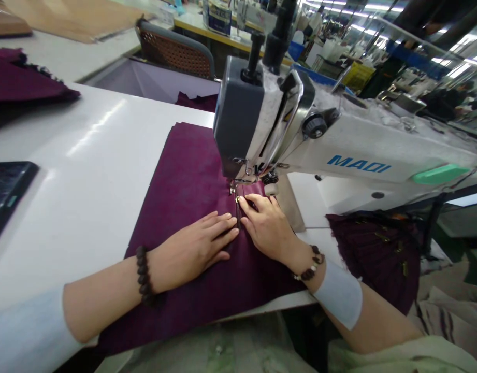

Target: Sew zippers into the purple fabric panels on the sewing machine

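The left hand (201, 243), spread flat, and right hand (267, 225), bent fingers apart, press purple cloth (184, 171) over the tabletop (90, 155)'s near edge, probably to keep it smooth.

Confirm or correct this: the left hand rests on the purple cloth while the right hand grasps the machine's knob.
Wrong about the right hand: the head view shows it on the purple cloth too, beside the left hand.

Purple fabric (176, 191) is partly hidden beneath the right hand (267, 225); well left of that hand, a dark device (7, 194) runs out of view.
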A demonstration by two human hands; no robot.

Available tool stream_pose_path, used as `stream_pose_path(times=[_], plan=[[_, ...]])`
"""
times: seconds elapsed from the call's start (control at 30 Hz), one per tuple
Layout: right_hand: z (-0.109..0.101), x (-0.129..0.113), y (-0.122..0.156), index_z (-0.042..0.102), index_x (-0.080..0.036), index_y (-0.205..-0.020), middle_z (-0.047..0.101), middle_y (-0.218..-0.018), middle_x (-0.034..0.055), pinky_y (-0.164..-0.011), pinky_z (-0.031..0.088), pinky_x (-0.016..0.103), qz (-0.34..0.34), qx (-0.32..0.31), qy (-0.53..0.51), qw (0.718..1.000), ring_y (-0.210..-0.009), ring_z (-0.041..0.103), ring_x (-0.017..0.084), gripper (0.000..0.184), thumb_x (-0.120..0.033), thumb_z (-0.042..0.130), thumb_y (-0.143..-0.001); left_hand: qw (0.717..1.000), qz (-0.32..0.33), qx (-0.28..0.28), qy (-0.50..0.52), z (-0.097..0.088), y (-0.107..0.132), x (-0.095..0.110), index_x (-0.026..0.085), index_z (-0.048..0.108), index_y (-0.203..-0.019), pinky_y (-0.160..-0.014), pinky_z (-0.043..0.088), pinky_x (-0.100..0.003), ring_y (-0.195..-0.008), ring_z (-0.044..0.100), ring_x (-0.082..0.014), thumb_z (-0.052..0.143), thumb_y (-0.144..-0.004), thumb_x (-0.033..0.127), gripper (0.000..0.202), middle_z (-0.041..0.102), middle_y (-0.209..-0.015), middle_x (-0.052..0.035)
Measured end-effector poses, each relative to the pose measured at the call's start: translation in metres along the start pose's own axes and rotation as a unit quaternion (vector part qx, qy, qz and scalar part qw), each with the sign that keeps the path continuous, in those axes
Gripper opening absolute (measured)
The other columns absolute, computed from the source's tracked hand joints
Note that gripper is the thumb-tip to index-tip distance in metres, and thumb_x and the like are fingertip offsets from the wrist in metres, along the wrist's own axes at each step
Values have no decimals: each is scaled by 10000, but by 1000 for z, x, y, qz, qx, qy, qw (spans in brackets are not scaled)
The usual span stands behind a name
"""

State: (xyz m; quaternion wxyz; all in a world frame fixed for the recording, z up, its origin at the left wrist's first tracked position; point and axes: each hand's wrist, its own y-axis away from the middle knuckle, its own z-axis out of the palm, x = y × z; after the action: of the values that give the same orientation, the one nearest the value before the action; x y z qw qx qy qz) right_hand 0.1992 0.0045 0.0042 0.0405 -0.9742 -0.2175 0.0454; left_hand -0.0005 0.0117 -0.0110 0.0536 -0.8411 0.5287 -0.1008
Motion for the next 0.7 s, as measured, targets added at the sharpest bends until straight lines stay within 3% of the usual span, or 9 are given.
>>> stream_pose_path(times=[0.27,0.57,0.7], plan=[[3,7,-17,405,-148,-1356,454,-1327,137,-992,357,458,19,-14,3,1000,-1198,407,266,452,-283,348,-929,1000,8,-5,14,-3,-8,-21,133,508,-1241,-1051,359,-437,-1183,480,-252,373,-951,322,372,520,-1264,-136],[4,15,-32,489,-196,-1275,517,-1250,131,-969,375,468,26,2,-3,1000,-1089,499,254,386,-304,333,-938,1000,16,-9,22,-3,-16,-38,141,499,-1249,-1059,347,-429,-1202,456,-235,398,-944,280,350,500,-1275,-133],[-1,21,-34,544,-187,-1225,585,-1180,101,-984,383,424,20,-19,-57,998,-1088,518,232,349,-296,426,-915,999,24,15,16,-4,-17,-41,127,534,-1208,-1022,389,-418,-1125,507,-235,406,-941,294,340,540,-1207,-135]])
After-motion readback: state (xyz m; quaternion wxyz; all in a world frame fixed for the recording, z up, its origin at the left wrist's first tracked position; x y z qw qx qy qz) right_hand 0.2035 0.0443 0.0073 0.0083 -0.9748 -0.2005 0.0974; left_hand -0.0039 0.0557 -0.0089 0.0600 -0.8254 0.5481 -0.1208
